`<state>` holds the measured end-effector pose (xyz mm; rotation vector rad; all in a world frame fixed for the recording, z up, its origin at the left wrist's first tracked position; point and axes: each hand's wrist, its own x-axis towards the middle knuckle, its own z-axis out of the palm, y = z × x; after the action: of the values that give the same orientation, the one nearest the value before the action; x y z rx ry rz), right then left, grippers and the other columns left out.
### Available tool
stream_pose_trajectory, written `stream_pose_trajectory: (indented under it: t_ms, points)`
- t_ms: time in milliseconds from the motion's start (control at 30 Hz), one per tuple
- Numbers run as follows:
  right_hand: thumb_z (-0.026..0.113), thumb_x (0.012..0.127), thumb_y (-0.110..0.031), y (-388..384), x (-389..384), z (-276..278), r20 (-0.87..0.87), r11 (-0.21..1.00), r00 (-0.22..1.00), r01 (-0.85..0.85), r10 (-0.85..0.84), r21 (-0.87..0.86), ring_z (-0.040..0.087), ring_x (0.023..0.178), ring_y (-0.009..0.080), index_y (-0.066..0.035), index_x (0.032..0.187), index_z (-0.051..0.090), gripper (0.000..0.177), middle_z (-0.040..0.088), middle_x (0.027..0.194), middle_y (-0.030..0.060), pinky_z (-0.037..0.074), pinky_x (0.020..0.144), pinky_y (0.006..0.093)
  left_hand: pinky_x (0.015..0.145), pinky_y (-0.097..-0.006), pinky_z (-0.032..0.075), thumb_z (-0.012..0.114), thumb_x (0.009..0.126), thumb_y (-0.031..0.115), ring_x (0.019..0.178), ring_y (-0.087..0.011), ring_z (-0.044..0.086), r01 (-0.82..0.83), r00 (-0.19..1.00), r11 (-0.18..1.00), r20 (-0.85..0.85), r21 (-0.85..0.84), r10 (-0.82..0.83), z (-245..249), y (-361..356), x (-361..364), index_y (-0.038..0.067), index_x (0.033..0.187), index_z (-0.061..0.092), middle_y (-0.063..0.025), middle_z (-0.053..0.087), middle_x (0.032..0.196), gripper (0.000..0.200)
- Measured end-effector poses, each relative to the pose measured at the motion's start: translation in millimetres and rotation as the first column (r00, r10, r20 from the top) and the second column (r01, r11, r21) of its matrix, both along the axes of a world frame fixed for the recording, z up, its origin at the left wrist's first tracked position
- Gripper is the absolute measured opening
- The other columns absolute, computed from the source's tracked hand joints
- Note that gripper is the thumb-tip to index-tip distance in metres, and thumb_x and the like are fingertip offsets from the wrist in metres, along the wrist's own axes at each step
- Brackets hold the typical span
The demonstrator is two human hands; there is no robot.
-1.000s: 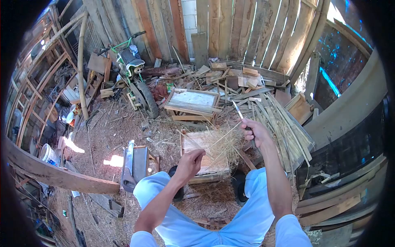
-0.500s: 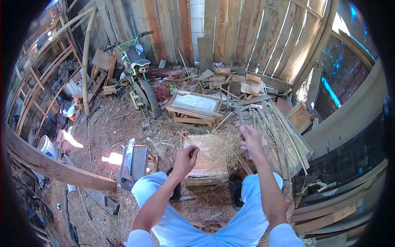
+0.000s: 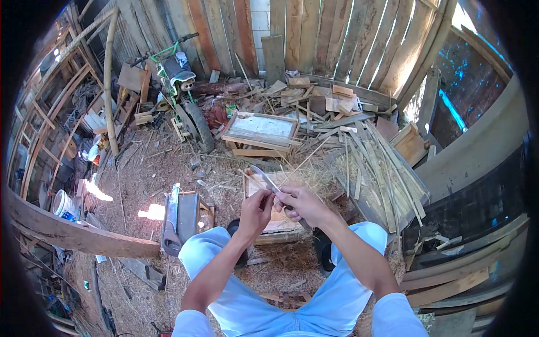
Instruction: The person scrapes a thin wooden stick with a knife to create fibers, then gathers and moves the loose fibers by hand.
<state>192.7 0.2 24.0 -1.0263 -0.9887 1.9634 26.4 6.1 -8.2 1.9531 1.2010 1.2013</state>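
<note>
Gripping a slim knife with a dark handle and a pale metal blade [image 3: 264, 178], the right hand [image 3: 303, 206] meets the left hand [image 3: 256, 213], whose fingertips are pinched beside the blade; whether they hold anything cannot be told. The knife slants up and leftward above a low platform of pale wooden boards [image 3: 275, 227], partly covered by a tangle of fine straw-coloured shavings [image 3: 319, 182]. A white plastic bucket [image 3: 63, 203] bears a blue marking too small to read. Loose shavings litter the brown dirt floor [image 3: 154, 180], and upright weathered planks form the wall [image 3: 309, 45]. Long, flat, split strips [image 3: 384, 168] lie heaped at right; a broad-bladed handsaw [image 3: 172, 222] lies at left.
</note>
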Motion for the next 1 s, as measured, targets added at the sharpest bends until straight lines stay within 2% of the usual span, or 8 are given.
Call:
stream_pose_trajectory:
  t_ms: [200, 333, 367, 533, 567, 667, 867, 1000]
  points:
    - [0.051, 0.093, -0.017, 6.7, 14.4, 2.9, -0.005, 0.995, 1.000, 0.028, -0.028, -0.098, 0.034, 0.046, 0.0010, -0.005, 0.100, 0.058, 0.015, 0.049, 0.072, -0.0024, 0.023, 0.037, 0.0151, 0.047, -0.0291, 0.041, 0.063, 0.083, 0.004, 0.051, -0.0176, 0.054, -0.003, 0.999, 0.998, 0.037, 0.067, 0.001, 6.0, -4.7, -1.5, -0.001, 0.088, 0.059, -0.0145, 0.059, 0.066, 0.008]
    - [0.051, 0.093, -0.018, 24.2, 51.9, 8.9, -0.089, 0.979, 0.976, 0.195, -0.199, -0.053, 0.032, 0.045, 0.0009, -0.007, 0.117, 0.056, 0.027, 0.047, 0.070, -0.0044, 0.023, 0.037, 0.0153, 0.046, -0.0270, 0.038, 0.062, 0.085, 0.007, 0.049, -0.0125, 0.050, -0.001, 1.000, 1.000, 0.019, -0.028, 0.001, 3.2, -8.6, -7.6, -0.001, 0.086, 0.061, -0.0103, 0.057, 0.061, 0.008]
    - [0.051, 0.093, -0.018, 23.4, 55.2, 8.7, -0.091, 0.979, 0.976, 0.196, -0.200, -0.052, 0.032, 0.045, 0.0009, -0.007, 0.117, 0.056, 0.027, 0.047, 0.070, -0.0044, 0.023, 0.037, 0.0153, 0.046, -0.0252, 0.037, 0.062, 0.086, 0.008, 0.050, -0.0074, 0.047, 0.003, 1.000, 0.998, 0.015, -0.063, -0.002, 3.4, -9.0, -9.7, -0.001, 0.085, 0.063, -0.0065, 0.055, 0.057, 0.010]
    - [0.051, 0.093, -0.021, 6.8, 34.7, 16.7, -0.072, 0.992, 0.992, 0.097, -0.103, -0.077, 0.031, 0.046, 0.0002, -0.007, 0.121, 0.053, 0.031, 0.047, 0.071, -0.0042, 0.022, 0.038, 0.0143, 0.045, -0.0248, 0.035, 0.062, 0.087, 0.009, 0.048, -0.0062, 0.044, 0.017, 0.998, 0.994, 0.055, -0.111, -0.011, 1.5, -6.7, -6.7, -0.002, 0.086, 0.063, -0.0052, 0.054, 0.055, 0.011]
    - [0.052, 0.093, -0.023, 4.6, 26.6, 8.3, -0.058, 0.999, 0.998, -0.029, 0.027, -0.044, 0.032, 0.046, 0.0004, -0.006, 0.120, 0.054, 0.031, 0.047, 0.071, -0.0038, 0.022, 0.038, 0.0143, 0.044, -0.0247, 0.034, 0.062, 0.086, 0.009, 0.048, -0.0061, 0.043, 0.027, 0.998, 0.993, 0.064, -0.111, -0.020, 1.4, -6.4, -6.0, -0.002, 0.086, 0.063, -0.0049, 0.053, 0.055, 0.011]
    - [0.053, 0.093, -0.024, 3.9, 10.4, -7.1, -0.058, 0.991, 0.995, -0.085, 0.080, -0.100, 0.032, 0.046, 0.0006, -0.005, 0.118, 0.054, 0.031, 0.048, 0.072, -0.0034, 0.022, 0.038, 0.0146, 0.044, -0.0244, 0.034, 0.062, 0.086, 0.009, 0.048, -0.0061, 0.042, 0.035, 0.998, 0.996, 0.060, -0.079, -0.030, 8.2, -9.8, -4.7, -0.002, 0.087, 0.063, -0.0052, 0.053, 0.055, 0.011]
    - [0.055, 0.092, -0.025, 9.4, 30.8, 17.6, -0.020, 0.997, 1.000, 0.021, -0.022, -0.072, 0.031, 0.047, -0.0005, -0.004, 0.108, 0.060, 0.028, 0.045, 0.068, -0.0067, 0.021, 0.039, 0.0140, 0.045, -0.0249, 0.036, 0.063, 0.085, 0.008, 0.049, -0.0069, 0.045, 0.051, 0.998, 0.996, 0.041, -0.066, -0.049, 8.2, -11.2, -7.4, -0.002, 0.088, 0.064, -0.0068, 0.055, 0.056, 0.010]
    - [0.054, 0.088, -0.013, 12.9, 38.0, 11.8, 0.029, 0.992, 0.997, 0.074, -0.072, -0.101, 0.031, 0.046, -0.0001, -0.003, 0.108, 0.059, 0.023, 0.046, 0.068, -0.0058, 0.021, 0.038, 0.0148, 0.046, -0.0248, 0.038, 0.062, 0.085, 0.008, 0.050, -0.0072, 0.048, 0.046, 0.998, 0.998, 0.042, -0.037, -0.044, 2.5, -10.7, -8.1, -0.002, 0.087, 0.063, -0.0076, 0.057, 0.057, 0.010]
